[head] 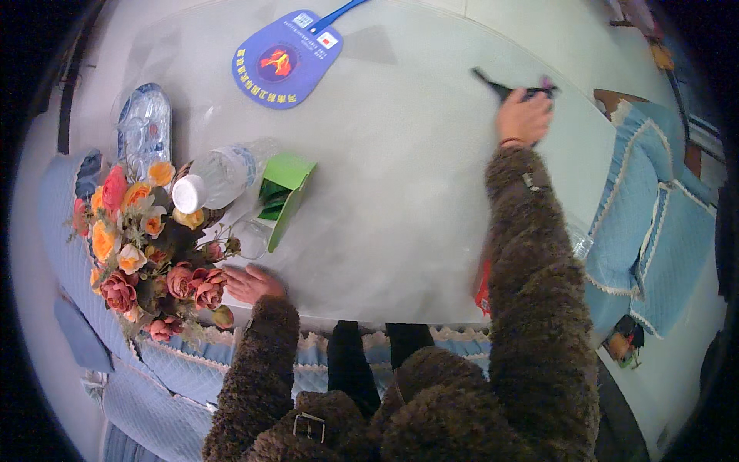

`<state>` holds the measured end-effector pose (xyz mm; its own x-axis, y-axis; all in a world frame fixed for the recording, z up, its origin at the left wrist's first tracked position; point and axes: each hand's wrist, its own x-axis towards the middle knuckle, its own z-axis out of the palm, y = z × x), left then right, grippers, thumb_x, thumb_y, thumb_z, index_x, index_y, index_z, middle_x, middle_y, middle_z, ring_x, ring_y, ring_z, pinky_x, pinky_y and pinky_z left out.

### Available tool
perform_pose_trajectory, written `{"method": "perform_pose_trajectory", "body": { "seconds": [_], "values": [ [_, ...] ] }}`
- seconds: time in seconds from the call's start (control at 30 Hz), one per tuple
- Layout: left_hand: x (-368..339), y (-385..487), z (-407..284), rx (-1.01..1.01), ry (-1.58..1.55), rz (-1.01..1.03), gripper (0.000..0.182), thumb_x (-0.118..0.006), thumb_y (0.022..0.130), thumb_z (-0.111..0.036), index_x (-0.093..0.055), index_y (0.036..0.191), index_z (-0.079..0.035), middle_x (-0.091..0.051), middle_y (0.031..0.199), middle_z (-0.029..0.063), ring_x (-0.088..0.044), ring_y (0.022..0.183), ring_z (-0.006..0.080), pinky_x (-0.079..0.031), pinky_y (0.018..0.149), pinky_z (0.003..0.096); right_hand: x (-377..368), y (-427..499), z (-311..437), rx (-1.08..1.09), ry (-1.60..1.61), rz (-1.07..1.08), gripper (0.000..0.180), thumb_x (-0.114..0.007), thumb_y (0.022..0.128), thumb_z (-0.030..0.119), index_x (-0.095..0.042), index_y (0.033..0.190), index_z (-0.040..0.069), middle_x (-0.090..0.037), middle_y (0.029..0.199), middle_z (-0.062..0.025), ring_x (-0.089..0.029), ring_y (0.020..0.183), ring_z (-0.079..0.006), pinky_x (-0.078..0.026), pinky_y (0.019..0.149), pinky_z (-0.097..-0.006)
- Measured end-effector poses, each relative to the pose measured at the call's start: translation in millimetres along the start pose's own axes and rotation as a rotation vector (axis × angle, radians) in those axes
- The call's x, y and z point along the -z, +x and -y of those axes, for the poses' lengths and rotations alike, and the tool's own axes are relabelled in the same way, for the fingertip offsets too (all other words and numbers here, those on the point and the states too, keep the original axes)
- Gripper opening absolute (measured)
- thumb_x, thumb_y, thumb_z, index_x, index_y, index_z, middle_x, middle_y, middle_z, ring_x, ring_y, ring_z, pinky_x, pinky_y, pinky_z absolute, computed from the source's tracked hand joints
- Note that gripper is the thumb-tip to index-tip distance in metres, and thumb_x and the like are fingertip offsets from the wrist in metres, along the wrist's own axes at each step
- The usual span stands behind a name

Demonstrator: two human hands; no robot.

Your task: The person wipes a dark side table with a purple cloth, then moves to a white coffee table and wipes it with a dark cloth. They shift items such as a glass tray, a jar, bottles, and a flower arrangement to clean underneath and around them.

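Note:
My right hand (524,118) is stretched over the far right of the pale table (392,173), its fingers around a dark, thin-ended object (491,85). A small purple part shows beyond the fingers; blur hides what the object is. My left hand (253,284) lies at the table's near edge, thumb apart, with nothing seen in it. Artificial flowers (156,248) stand right beside its fingertips and partly cover them. Just beyond that hand are a clear drinking glass (253,238) and a green open box (288,202) with dark green contents.
A white-capped clear plastic bottle (222,176) rises behind the flowers. Farther off are an oval tray (144,130) with clear glassware and a blue hand fan (287,60) bearing writing. A red packet (484,286) is partly under my right sleeve. A blue-covered chair (635,202) stands right.

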<state>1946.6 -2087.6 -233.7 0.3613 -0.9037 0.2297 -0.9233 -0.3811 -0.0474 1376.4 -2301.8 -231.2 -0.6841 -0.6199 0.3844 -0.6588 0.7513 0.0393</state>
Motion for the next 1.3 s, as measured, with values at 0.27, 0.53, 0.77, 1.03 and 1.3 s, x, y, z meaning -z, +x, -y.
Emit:
{"method": "perform_pose_trajectory", "body": {
  "seconds": [0.27,0.53,0.77,1.03,1.3],
  "values": [
    [8.6,-1.6,-4.5,0.13,0.002,0.165,0.064,-0.038,0.104,-0.037,-0.027,0.152,0.004,-0.03,0.156,0.0265,-0.029,0.143,0.0431,-0.022,0.117,0.0529,-17.5,53.1,92.3,0.455,0.22,0.134,0.048,-0.053,0.094,0.042,-0.058,0.128,0.007,-0.06,0.13,-0.0119,-0.057,0.117,-0.0341,-0.045,0.099,-0.0521],
    [-4.1,-3.4,4.8,0.055,-0.011,0.069,0.066,-0.04,0.102,-0.039,-0.03,0.15,0.005,-0.034,0.152,0.029,-0.033,0.14,0.0438,-0.025,0.115,0.0553,62.5,-40.7,132.4,0.931,0.476,0.124,0.052,-0.059,0.091,0.031,-0.053,0.134,0.004,-0.053,0.14,-0.0167,-0.049,0.126,-0.039,-0.038,0.108,-0.0492],
    [-18.7,-4.5,6.7,0.099,0.007,0.023,0.067,-0.039,0.102,-0.043,-0.031,0.152,0.0,-0.032,0.157,0.0223,-0.03,0.145,0.0385,-0.026,0.115,0.0547,109.0,-172.9,87.4,1.148,0.386,0.068,0.052,-0.051,0.097,0.04,-0.05,0.141,0.012,-0.048,0.149,-0.0055,-0.044,0.136,-0.0291,-0.034,0.112,-0.0484],
    [-3.4,-4.8,7.5,0.137,-0.239,0.136,0.073,-0.041,0.1,-0.046,-0.027,0.152,0.003,-0.026,0.158,0.0256,-0.022,0.148,0.0404,-0.018,0.118,0.0582,187.1,-362.1,13.2,1.055,0.553,0.33,0.06,-0.058,0.092,0.04,-0.048,0.143,0.01,-0.042,0.153,-0.0077,-0.035,0.143,-0.0297,-0.026,0.117,-0.0483],
    [26.9,-76.4,80.4,-0.134,-1.251,0.086,0.062,-0.051,0.101,-0.022,-0.027,0.151,0.006,-0.032,0.154,0.0273,-0.031,0.143,0.0401,-0.025,0.118,0.0442,231.2,-501.9,-32.2,0.927,0.496,0.128,0.055,-0.052,0.097,0.041,-0.05,0.142,0.009,-0.043,0.152,-0.0067,-0.034,0.143,-0.0276,-0.025,0.118,-0.0478]
  ]
}}
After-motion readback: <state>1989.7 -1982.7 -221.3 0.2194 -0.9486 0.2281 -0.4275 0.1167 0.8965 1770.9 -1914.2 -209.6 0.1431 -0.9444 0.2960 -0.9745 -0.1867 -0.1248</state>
